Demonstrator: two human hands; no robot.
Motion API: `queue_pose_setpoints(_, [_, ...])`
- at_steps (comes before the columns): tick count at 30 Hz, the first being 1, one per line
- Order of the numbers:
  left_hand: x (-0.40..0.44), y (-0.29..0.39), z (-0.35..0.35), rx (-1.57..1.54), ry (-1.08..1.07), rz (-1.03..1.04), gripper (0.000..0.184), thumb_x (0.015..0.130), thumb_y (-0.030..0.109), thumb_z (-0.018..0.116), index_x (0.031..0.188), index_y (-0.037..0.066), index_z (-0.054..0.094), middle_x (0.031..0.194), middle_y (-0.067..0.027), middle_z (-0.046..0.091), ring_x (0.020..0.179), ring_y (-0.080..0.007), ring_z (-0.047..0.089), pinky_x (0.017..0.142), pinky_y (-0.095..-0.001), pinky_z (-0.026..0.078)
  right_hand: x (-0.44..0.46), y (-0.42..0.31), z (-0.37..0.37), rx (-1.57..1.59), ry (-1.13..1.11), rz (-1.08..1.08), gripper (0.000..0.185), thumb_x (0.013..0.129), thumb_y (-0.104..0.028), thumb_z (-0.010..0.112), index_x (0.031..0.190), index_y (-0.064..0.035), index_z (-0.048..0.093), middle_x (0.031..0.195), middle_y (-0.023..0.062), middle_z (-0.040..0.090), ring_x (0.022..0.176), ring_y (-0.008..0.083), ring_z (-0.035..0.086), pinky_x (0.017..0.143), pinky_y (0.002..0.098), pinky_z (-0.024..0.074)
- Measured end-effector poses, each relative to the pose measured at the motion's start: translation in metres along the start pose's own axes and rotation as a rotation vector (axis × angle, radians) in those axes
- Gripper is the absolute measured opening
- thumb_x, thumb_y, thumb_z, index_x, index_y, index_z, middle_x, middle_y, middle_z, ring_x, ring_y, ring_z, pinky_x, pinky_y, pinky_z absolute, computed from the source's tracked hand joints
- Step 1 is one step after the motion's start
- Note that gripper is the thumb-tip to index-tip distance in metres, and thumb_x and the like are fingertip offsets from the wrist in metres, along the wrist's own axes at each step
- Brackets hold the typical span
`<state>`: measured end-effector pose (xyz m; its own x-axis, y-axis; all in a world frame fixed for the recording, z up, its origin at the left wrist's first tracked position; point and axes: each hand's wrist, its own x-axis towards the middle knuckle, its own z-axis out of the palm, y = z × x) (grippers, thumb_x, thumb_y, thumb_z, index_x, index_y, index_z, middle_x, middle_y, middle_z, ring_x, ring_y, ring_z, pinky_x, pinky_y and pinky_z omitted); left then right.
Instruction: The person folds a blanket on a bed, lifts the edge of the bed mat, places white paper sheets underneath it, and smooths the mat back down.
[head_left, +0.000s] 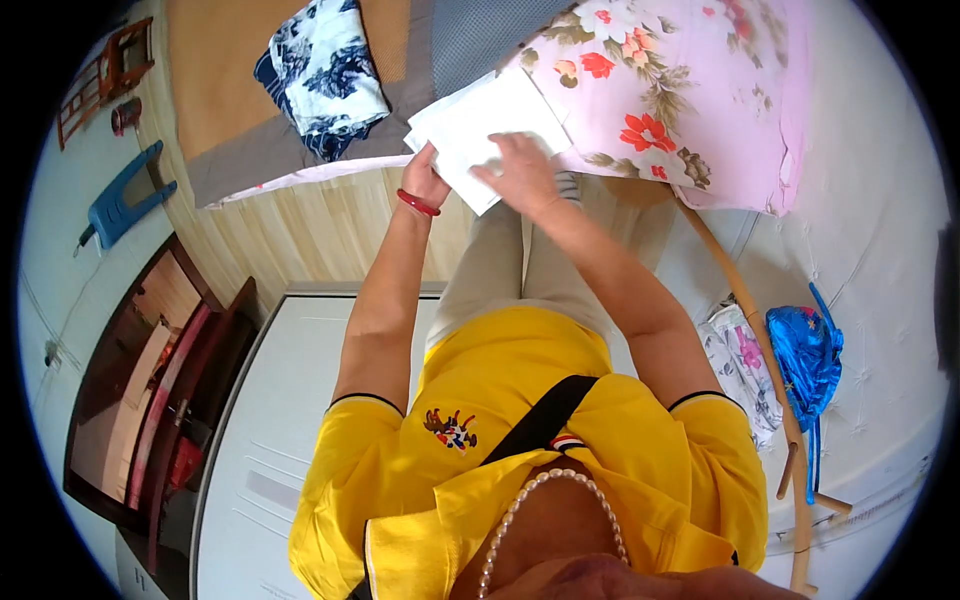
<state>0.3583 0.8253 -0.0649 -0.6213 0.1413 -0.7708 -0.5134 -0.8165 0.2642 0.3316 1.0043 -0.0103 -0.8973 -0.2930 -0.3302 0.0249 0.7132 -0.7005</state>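
A stack of loose white paper sheets (pixel 490 115) is in front of me, over the edge of the bed. My left hand (pixel 427 182), with a red bangle at the wrist, grips the near left edge of the sheets, thumb on top. The fingers under the stack are hidden. My right hand (pixel 524 172) lies over the right part of the top sheet, fingers apart and slightly blurred. No writing is readable on the paper. To the left of the stack, a folded blue-and-white patterned cloth (pixel 328 75) rests on the bed.
The bed (pixel 220 85) carries a pink floral cloth (pixel 680 100) at right. A wooden stand (pixel 735 275) holds a blue shiny bag (pixel 803 360) and a floral cloth (pixel 742 365). At left are a blue plastic stool (pixel 125 205), a wooden chair (pixel 105 75) and a framed mirror (pixel 150 370).
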Motion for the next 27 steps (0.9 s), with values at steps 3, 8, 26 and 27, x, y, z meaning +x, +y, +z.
queue_pose_setpoints(3, [-0.009,0.006,0.018,0.019,-0.055,-0.022,0.046,0.090,0.032,0.039,0.125,0.003,0.036,0.122,-0.0111,0.046,0.112,-0.0261,0.044,0.096,-0.0402,0.034,0.000,-0.031,0.016,-0.056,-0.023,-0.004,0.054,0.066,-0.036,0.066,0.106,-0.0031,0.051,0.103,0.0143,0.052,0.098,0.0306,0.047,0.084,0.0384,0.0397])
queue_pose_setpoints(8, [-0.010,0.010,0.013,-0.009,-0.050,-0.015,0.050,0.089,0.039,0.039,0.125,0.004,0.035,0.124,-0.0111,0.044,0.114,-0.0267,0.042,0.096,-0.0415,0.034,0.009,-0.011,0.032,0.123,-0.047,0.021,0.039,0.072,-0.027,0.062,0.097,0.0016,0.057,0.095,0.0167,0.057,0.092,0.0269,0.053,0.081,0.0334,0.0417])
queue_pose_setpoints(26, [-0.002,-0.016,-0.010,0.228,0.186,0.012,0.044,0.077,0.008,0.059,0.119,0.005,0.042,0.112,-0.0061,0.053,0.102,-0.0221,0.052,0.086,-0.0375,0.044,-0.064,0.141,-0.196,1.139,0.810,0.553,0.022,0.083,-0.012,0.047,0.099,0.0036,0.051,0.096,0.0101,0.055,0.090,0.0194,0.052,0.078,0.0313,0.0431])
queue_pose_setpoints(27, [-0.002,-0.017,-0.011,0.228,0.186,0.012,0.044,0.077,0.008,0.059,0.119,0.005,0.042,0.112,-0.0061,0.053,0.102,-0.0221,0.052,0.086,-0.0375,0.044,-0.075,0.168,-0.205,1.098,0.774,0.587,0.025,0.083,-0.014,0.047,0.101,0.0029,0.051,0.097,0.0095,0.055,0.088,0.0201,0.053,0.078,0.0314,0.0430])
